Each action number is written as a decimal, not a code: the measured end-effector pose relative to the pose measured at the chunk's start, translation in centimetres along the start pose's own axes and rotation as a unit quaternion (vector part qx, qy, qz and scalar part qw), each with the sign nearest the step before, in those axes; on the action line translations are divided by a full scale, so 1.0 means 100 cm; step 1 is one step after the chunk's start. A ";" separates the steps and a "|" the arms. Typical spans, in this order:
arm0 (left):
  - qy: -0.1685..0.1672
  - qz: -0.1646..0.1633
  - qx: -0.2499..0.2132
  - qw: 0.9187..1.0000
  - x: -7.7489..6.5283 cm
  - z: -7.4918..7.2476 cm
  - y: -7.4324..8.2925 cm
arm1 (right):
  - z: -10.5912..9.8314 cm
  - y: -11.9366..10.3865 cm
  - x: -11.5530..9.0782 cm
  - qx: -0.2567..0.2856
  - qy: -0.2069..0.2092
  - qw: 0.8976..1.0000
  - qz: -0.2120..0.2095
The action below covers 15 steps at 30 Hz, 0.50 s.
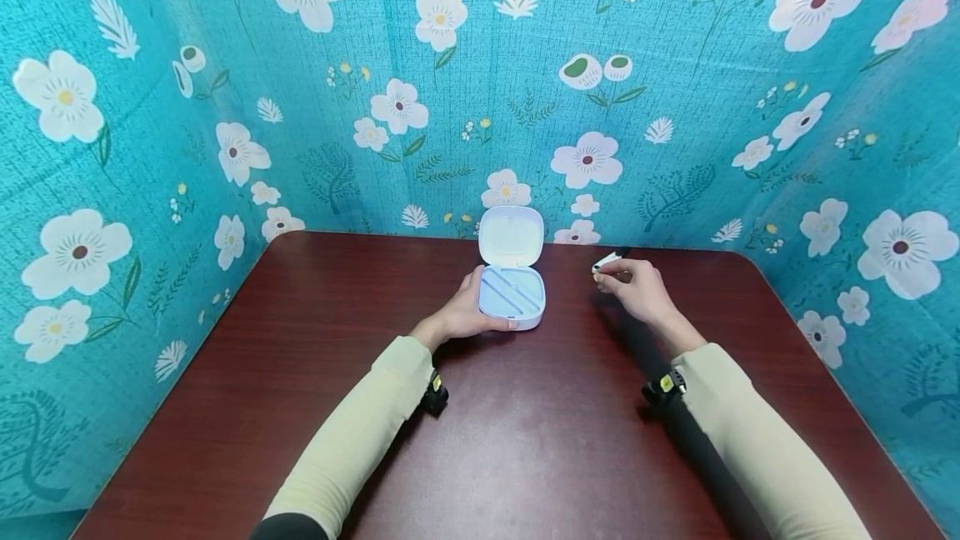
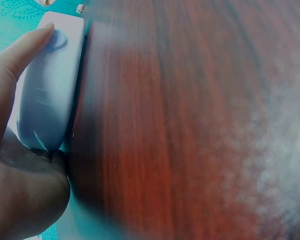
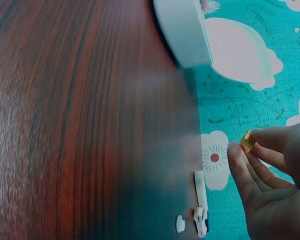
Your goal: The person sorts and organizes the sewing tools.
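Note:
A pale blue case (image 1: 517, 321) stands on the table with its lid (image 1: 512, 236) raised at the back. Slanting dividers (image 1: 513, 290) cross its inside. My left hand (image 1: 463, 311) grips the case from its left side, the thumb lying along the front by a round button (image 2: 56, 41). To the right of the case, my right hand (image 1: 639, 290) pinches a small shiny gold piece (image 3: 247, 142) between thumb and fingertips, above the table; its exact kind is unclear. Close by lie a slim white strip (image 3: 200, 187), a white clip-like piece (image 3: 200, 221) and a small white disc (image 3: 180, 223).
The dark red-brown wooden table (image 1: 360, 298) ends at the back against a teal flowered cloth (image 1: 465, 132), which also rises on both sides. Each wrist carries a black strapped camera, such as the right-hand one (image 1: 664, 386).

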<state>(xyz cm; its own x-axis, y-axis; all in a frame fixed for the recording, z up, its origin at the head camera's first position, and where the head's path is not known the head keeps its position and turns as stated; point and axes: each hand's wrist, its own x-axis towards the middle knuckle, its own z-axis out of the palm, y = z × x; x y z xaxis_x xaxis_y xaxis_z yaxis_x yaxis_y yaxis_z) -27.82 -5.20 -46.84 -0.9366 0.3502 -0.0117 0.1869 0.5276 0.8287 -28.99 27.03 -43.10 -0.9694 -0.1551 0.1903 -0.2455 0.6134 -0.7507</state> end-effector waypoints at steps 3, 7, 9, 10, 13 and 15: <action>0.000 0.001 -0.002 1.000 0.000 0.000 0.000 | 0.003 -0.004 0.000 0.010 -0.003 1.000 -0.004; 0.002 0.004 0.000 1.000 0.000 0.000 0.001 | 0.006 -0.011 0.000 0.010 -0.004 1.000 -0.010; 0.002 0.005 0.001 1.000 0.000 0.000 0.001 | 0.007 -0.014 0.000 0.007 -0.005 1.000 -0.013; 0.003 0.005 0.001 1.000 0.000 0.000 0.001 | 0.008 -0.015 0.000 0.008 -0.006 1.000 -0.014; 0.003 0.006 0.003 1.000 0.000 0.000 0.000 | 0.009 -0.019 0.000 0.009 -0.007 1.000 -0.018; 0.003 0.005 0.004 1.000 0.000 0.000 0.000 | 0.010 -0.020 0.000 0.010 -0.008 1.000 -0.021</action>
<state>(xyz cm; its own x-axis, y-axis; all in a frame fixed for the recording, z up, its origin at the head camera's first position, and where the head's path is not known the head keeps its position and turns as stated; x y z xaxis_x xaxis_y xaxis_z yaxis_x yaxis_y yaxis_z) -27.83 -5.19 -46.81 -0.9366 0.3505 0.0012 0.1995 0.5305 0.8239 -28.54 25.03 -42.19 -0.9581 -0.1931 0.2116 -0.2857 0.5913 -0.7542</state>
